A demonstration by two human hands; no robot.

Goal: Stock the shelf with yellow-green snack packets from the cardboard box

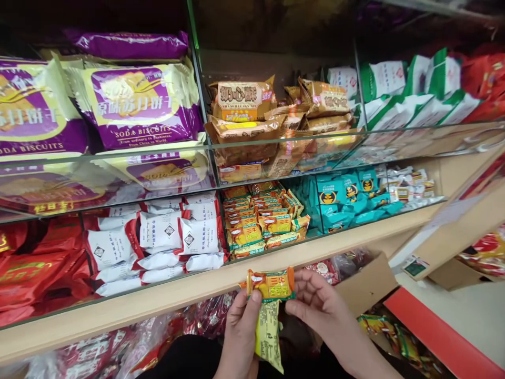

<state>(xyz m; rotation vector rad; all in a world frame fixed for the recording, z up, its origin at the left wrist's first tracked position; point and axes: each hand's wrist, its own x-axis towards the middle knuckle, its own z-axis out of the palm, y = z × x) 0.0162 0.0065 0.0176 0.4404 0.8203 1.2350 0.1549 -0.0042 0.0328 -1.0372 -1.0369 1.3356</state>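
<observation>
In front of the lower shelf, a small orange-and-green biscuit packet (272,285) is held level between my hands. My left hand (241,331) is closed on its left end, thumb on the front. A pale yellow packet (269,337) with small print hangs below it, beside my left fingers; its upper part is hidden. My right hand (321,302) pinches the right end of the orange-and-green packet with thumb and fingers. Similar orange-and-green packets (262,223) lie stacked in the shelf compartment just beyond my hands.
Glass dividers split the shelves. Purple soda biscuit packs (138,105) and brown packs (244,100) fill the upper one. White-and-red packets (161,231) and teal packets (343,192) lie lower. An opened cardboard box (365,284) and a red box flap (437,334) are at lower right.
</observation>
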